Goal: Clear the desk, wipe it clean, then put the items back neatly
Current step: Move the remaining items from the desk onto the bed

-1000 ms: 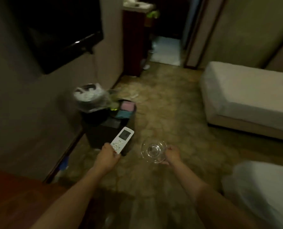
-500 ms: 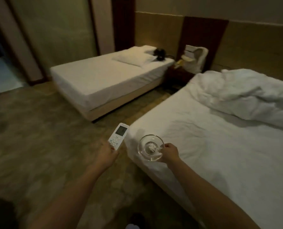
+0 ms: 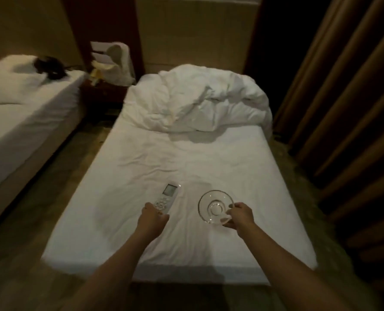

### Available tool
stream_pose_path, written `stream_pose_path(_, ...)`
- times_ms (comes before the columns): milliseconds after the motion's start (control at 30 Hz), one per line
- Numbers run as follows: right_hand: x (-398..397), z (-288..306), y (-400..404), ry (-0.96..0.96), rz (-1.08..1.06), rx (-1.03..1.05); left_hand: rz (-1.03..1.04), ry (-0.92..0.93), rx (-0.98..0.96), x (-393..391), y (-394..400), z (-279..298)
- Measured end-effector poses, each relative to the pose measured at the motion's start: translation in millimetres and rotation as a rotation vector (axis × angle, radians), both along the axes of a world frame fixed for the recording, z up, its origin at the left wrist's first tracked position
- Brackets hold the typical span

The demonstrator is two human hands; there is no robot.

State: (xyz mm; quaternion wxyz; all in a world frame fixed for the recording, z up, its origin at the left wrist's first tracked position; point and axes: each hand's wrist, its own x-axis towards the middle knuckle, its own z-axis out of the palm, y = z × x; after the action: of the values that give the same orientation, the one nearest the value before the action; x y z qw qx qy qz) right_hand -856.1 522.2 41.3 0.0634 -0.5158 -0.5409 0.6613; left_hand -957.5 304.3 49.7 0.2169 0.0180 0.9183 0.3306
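Observation:
I face a white bed (image 3: 141, 167) from its foot. My left hand (image 3: 151, 218) grips the near end of a white remote control (image 3: 166, 198), its small screen pointing away from me over the sheet. A round clear glass dish (image 3: 215, 206) is pinched at its right rim by my right hand (image 3: 240, 215). Both items hover just above the lower middle of the mattress; whether they touch the sheet I cannot tell. The desk is out of view.
A crumpled white duvet (image 3: 209, 102) lies at the head of the bed. A second bed (image 3: 18, 122) stands to the left with a dark object (image 3: 49, 66) on it. Between them is a nightstand (image 3: 105, 90) with white items. Brown curtains (image 3: 343, 97) hang on the right.
My view has swung right from the wall, bin and floor to the bed. Both hands, still holding the remote and the glass dish, are now over the mattress.

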Motion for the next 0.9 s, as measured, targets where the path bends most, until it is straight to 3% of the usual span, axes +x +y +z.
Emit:
stream_pose_path(233,13,-25,101,-0.030,-0.333,-0.108,-0.182,-0.080,0.011,-29,134,-33)
stream_pose_path(367,3,-48,163,-0.074,-0.420,-0.224,-0.209,-0.148,0.008,-42,204,-58)
stream_pose_path(700,-88,-153,336,-0.241,-0.251,-0.238,-0.052,-0.322,-0.102,-98,367,-150)
stream_pose_path(900,-134,-205,400,-0.292,-0.242,-0.207,-0.073,-0.256,-0.186,-136,439,-202)
